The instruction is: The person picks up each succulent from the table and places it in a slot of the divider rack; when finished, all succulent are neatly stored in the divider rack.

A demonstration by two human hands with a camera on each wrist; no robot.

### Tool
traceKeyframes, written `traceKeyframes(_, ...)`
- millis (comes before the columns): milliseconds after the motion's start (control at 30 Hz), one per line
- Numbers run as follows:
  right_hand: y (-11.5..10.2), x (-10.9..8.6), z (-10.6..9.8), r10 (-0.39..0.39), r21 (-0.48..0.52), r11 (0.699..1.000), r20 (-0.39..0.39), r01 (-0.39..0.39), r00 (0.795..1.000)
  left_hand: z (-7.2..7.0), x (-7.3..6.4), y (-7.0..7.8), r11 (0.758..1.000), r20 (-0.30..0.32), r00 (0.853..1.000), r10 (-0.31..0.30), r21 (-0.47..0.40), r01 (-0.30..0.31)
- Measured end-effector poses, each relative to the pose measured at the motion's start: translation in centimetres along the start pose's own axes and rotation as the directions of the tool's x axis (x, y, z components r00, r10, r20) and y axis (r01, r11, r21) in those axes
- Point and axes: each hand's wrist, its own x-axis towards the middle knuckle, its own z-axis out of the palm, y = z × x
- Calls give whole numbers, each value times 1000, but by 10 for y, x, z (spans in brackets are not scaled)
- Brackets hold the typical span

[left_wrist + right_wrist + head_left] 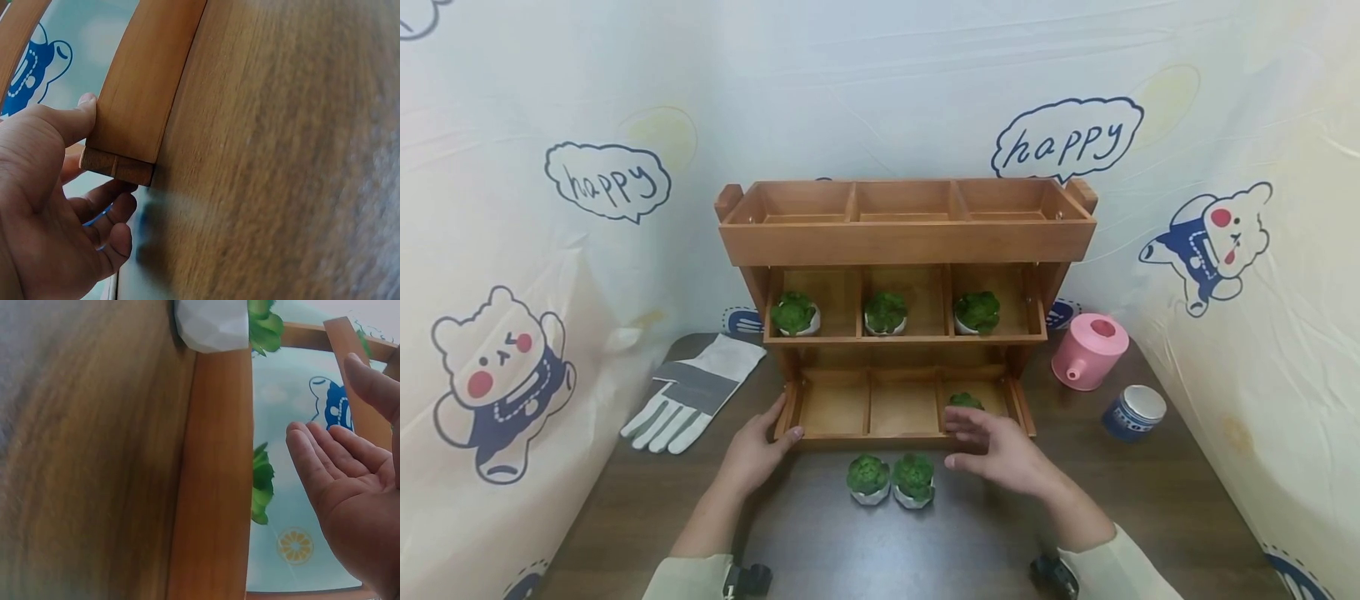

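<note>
A three-tier wooden planter shelf [906, 244] stands on the table. My left hand [758, 450] grips the left front corner of its bottom tier, thumb on the front board [140, 81]. My right hand [1006, 454] is at the bottom tier's right compartment with fingers extended and nothing in its grasp. Inside that compartment sits a small potted succulent [966, 401], partly hidden by the front board and hand; its leaves [262, 487] show above the board in the right wrist view. Two more potted succulents, a left one [868, 475] and a right one [913, 477], stand side by side before the shelf.
Three potted succulents, one of them at the middle [886, 312], occupy the middle tier. Left of the shelf lies a grey-and-white work glove [700, 392]. At the right are a pink watering can [1089, 352] and a blue-and-white lidded jar [1134, 413]. Printed curtains [880, 92] hang around the table.
</note>
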Motion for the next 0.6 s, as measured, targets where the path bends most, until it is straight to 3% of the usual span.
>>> traceKeyframes(600,10,4,24,-50,13,999,74,49,996,2,1,0,1000,-4,1000,0,-4,0)
